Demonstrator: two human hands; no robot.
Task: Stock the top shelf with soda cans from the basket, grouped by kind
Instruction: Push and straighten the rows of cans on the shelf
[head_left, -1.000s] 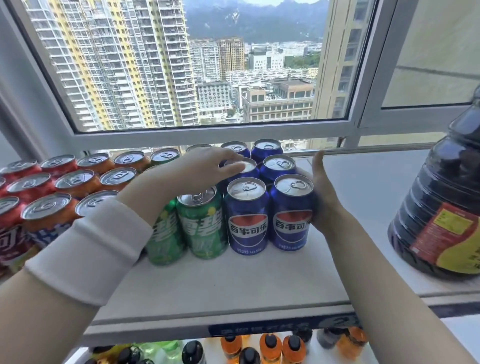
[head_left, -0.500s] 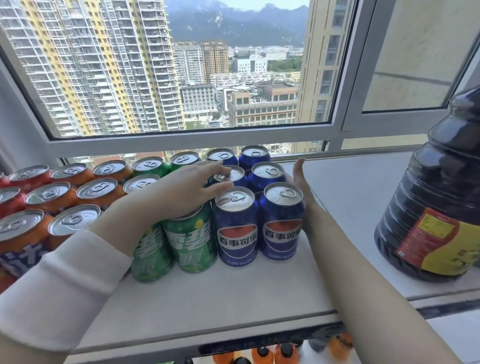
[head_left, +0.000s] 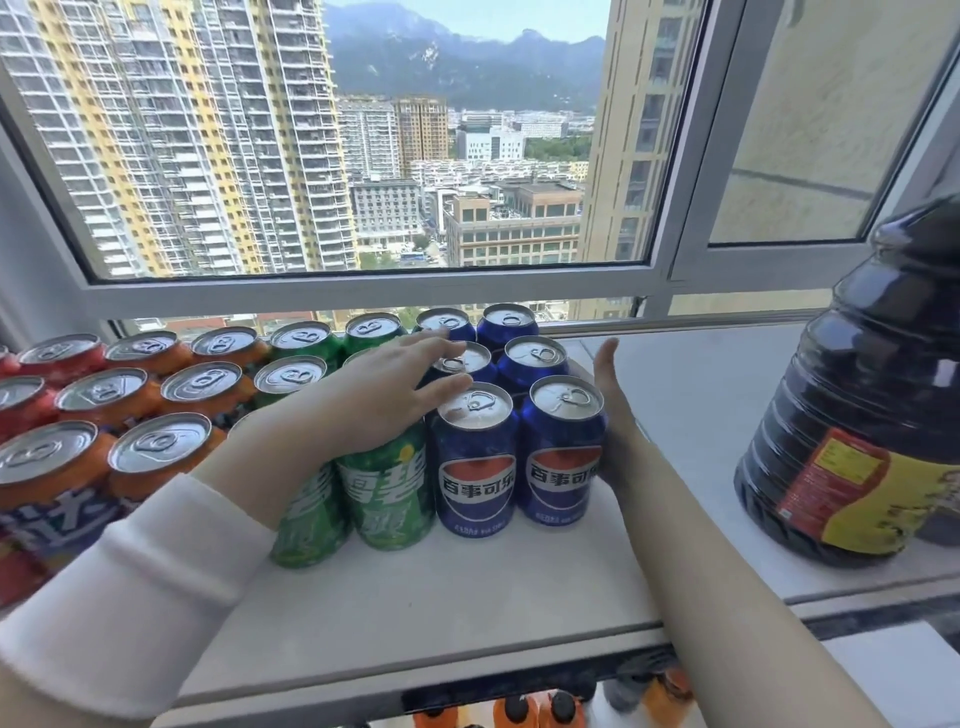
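Soda cans stand in rows on the white top shelf (head_left: 441, 597), grouped by colour: red cans (head_left: 57, 356) at far left, orange cans (head_left: 156, 452), green cans (head_left: 387, 493), then blue cans (head_left: 475, 467) on the right. My left hand (head_left: 384, 395) lies flat with straight fingers over the tops of the green cans, its fingertips reaching the blue can tops. My right hand (head_left: 610, 415) stands edge-on, its flat palm against the right side of the blue can (head_left: 563, 457) at the front right. The basket is out of view.
A large dark jug (head_left: 852, 415) with a red and yellow label stands on the shelf at right. A window frame (head_left: 363, 288) runs right behind the cans. Bottles with orange and black caps (head_left: 540, 709) show on the shelf below.
Both hands have stayed on the can block while the view shifted slightly; the left fingers have spread a little further over the blue can tops.
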